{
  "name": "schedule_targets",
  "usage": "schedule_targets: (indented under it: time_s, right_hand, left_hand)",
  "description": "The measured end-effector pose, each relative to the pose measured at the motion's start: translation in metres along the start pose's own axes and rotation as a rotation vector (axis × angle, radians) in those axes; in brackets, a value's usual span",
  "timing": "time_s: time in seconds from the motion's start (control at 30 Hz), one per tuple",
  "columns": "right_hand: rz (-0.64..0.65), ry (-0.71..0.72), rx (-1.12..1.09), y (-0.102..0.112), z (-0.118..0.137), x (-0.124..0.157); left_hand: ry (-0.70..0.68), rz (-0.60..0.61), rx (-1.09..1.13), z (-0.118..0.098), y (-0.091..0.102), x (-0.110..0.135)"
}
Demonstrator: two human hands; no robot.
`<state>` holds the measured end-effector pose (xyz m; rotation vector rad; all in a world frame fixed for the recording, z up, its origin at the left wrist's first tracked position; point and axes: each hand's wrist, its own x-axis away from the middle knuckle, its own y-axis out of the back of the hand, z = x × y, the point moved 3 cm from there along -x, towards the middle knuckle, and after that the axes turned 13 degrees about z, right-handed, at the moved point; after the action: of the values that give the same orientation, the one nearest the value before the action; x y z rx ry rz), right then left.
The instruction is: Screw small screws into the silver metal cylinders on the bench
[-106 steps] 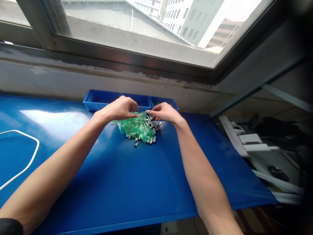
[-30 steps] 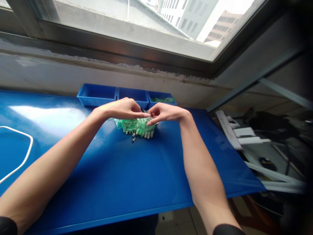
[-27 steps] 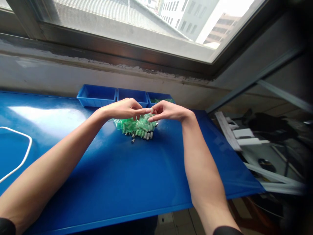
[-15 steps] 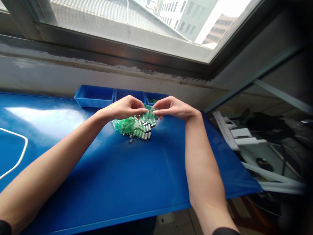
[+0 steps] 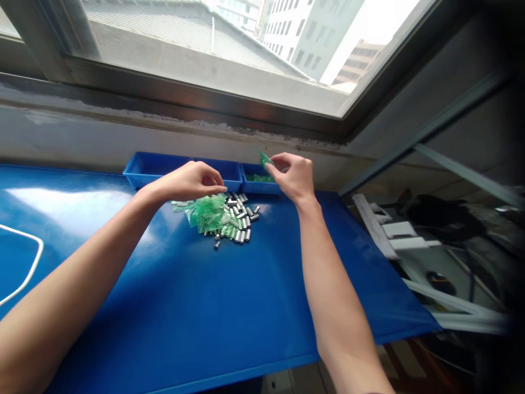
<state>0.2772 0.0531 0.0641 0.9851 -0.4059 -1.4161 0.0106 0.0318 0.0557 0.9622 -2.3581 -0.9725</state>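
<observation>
Here's the pile [image 5: 210, 212], out on the blue table [image 5: 229, 312]: green bags [image 5: 206, 208] bunched on its left, metal sleeves [image 5: 243, 223] spilling out on its right, some lying across one another. One screw [image 5: 216, 245] sits by itself just off the pile's near edge.

Up goes the eye to the right hand [image 5: 294, 175], beyond the pile and to its right! Thumb and forefinger are closed in a pinch, and there it is, a single bag [image 5: 264, 158], green, poking up from the fingertips at the right bin [image 5: 262, 188]. How high it sits over that bin, you can't tell. More green shows inside the bin.

And the left hand [image 5: 189, 179]? It's at the pile's far side, fingers curled, thumb reaching out alongside them, the tips close together; whether they have hold of anything, or touch the pile, can't be told.

The middle bin [image 5: 234, 184] sits directly beyond the pile, the left bin [image 5: 141, 181] beyond it and to the left. Well left of the pile, a white cable [image 5: 31, 271] bends over the table.
</observation>
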Motion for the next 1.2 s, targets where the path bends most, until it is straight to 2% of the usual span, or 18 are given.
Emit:
schedule_targets:
  time_s: [0.1, 0.2, 0.37, 0.43, 0.57, 0.73, 0.8, 0.9, 1.03, 1.2]
  right_hand:
    - [0.113, 0.017, 0.012, -0.010, 0.004, 0.000]
    - [0.223, 0.059, -0.056, -0.018, 0.018, 0.002]
    - [0.666, 0.155, -0.145, -0.046, 0.051, 0.012]
    - [0.770, 0.211, -0.089, -0.061, 0.061, 0.016]
    - [0.797, 0.312, 0.051, -0.084, 0.071, 0.020]
    - [0.798, 0.314, 0.031, -0.090, 0.070, 0.019]
    - [0.818, 0.278, -0.039, -0.089, 0.069, 0.018]
    - [0.884, 0.208, -0.264, -0.086, 0.067, 0.018]
    - [0.894, 0.124, -0.553, -0.074, 0.066, 0.018]
    - [0.862, 0.098, -0.603, -0.053, 0.062, 0.018]
  left_hand:
    - [0.043, 0.108, -0.038, 0.009, 0.008, 0.007]
    - [0.106, 0.159, -0.082, 0.020, 0.014, 0.013]
    - [0.165, 0.237, -0.113, 0.028, 0.017, 0.019]
    - [0.166, 0.270, -0.091, 0.029, 0.016, 0.020]
    - [0.139, 0.297, -0.024, 0.031, 0.015, 0.019]
    - [0.133, 0.261, -0.029, 0.029, 0.017, 0.020]
    - [0.142, 0.248, -0.053, 0.024, 0.019, 0.021]
    - [0.125, 0.259, -0.065, 0.013, 0.022, 0.024]
    - [0.038, 0.254, -0.003, 0.000, 0.023, 0.026]
    - [-0.063, 0.251, 0.101, -0.006, 0.016, 0.022]
